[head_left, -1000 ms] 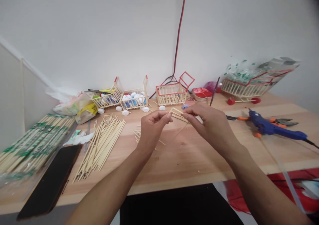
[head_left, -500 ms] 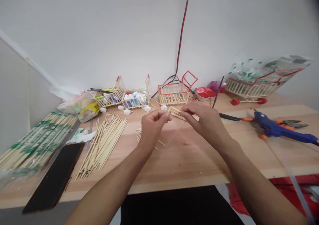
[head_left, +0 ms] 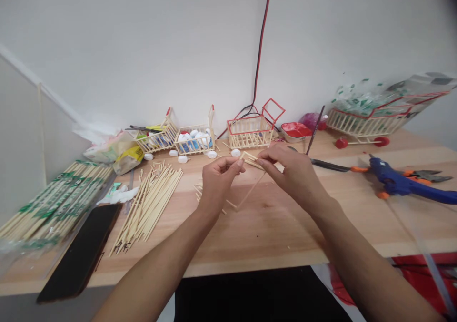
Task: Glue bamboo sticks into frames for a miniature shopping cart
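Note:
Between my hands, above the middle of the table, is a small frame of thin wooden sticks (head_left: 251,157). My left hand (head_left: 222,173) pinches its left corner between thumb and fingers. At the other end my right hand (head_left: 285,167) grips the frame with thumb and forefinger. Part of the frame is hidden by the fingers. Below them, an angled stick piece (head_left: 246,196) shows on the table. Just left of my left hand lie short cut sticks (head_left: 198,189), partly covered by it.
A pile of wooden sticks (head_left: 152,208), a black phone-like slab (head_left: 80,253) and packaged chopsticks (head_left: 53,203) lie left. Small stick carts stand behind, including a red-rimmed cart (head_left: 250,134) near a red paint dish (head_left: 296,131). Right are a blue glue gun (head_left: 396,177) and pliers (head_left: 428,175).
The view has shifted slightly, so the things on the right appear a little farther right. Both hands keep hold of the stick frame in almost the same pose.

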Demonstrator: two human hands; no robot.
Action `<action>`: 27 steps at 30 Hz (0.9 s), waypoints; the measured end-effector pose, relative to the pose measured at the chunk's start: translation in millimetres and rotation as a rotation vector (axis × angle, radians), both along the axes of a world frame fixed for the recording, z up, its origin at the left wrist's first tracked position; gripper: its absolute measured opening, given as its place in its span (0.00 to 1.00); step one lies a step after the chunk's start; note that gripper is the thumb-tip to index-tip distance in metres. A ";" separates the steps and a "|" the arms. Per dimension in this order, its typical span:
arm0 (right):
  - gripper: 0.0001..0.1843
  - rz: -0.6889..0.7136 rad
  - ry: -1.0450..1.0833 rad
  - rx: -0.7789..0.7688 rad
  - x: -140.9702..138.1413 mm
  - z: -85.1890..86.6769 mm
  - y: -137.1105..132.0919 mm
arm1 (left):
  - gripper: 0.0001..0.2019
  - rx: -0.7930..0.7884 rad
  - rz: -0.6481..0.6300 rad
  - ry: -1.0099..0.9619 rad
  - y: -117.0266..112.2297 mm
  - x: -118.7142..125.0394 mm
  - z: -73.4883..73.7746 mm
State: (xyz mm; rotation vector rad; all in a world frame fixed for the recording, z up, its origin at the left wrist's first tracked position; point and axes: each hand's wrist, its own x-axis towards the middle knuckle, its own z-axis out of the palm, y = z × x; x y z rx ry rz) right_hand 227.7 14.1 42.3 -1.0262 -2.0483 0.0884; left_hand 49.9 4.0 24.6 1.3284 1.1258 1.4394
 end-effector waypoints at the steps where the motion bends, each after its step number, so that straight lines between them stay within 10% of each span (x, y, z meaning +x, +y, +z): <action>1: 0.07 -0.001 0.003 0.001 -0.1 -0.4 0.2 | 0.10 -0.002 0.002 -0.001 0.1 0.1 -0.3; 27: 0.06 -0.035 0.026 0.062 -1.9 -3.4 -1.3 | 0.09 0.016 0.005 -0.014 0.9 -0.1 -1.5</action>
